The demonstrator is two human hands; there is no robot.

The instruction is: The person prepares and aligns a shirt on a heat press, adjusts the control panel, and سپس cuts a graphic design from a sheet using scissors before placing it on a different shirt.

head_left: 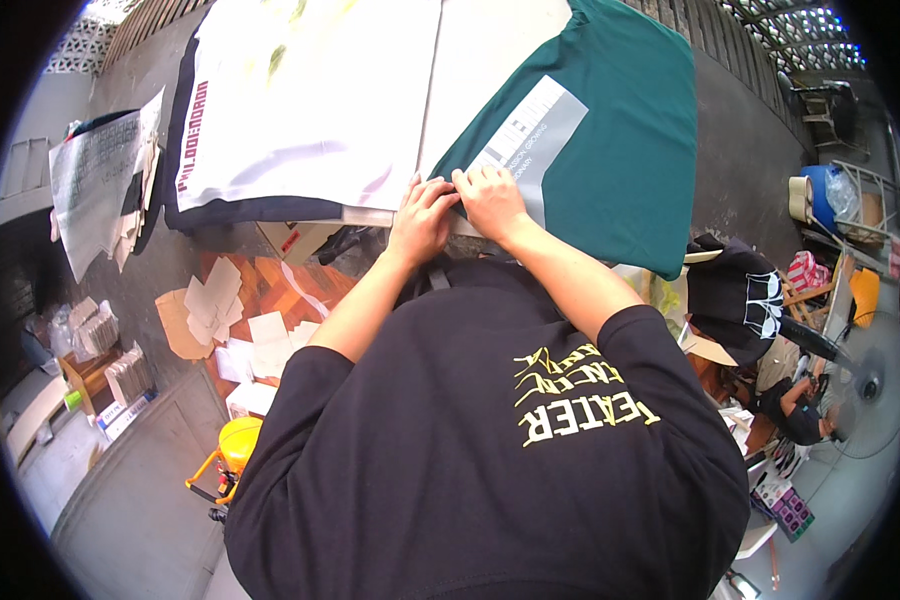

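Head view looks down over the person's black shirt, which fills the lower half and hides whatever lies under the chest. Both forearms reach up to the near edge of the surface. The left hand and right hand sit side by side, almost touching, fingers curled down onto the hem of a green shirt where a grey print panel meets a pale sheet — each grip looks pressed together on the fabric edge, though the fingertips are too small to show exactly what they pinch.

Left of the green shirt, touching the pale sheet, lies a white shirt over a dark garment. Further left, printed papers hang off the corner. Below the surface, paper scraps litter a wooden floor, with boxes nearby and a yellow tool near the person's left elbow. At right, a black printed shirt hangs beside a fan, and another person crouches below it.
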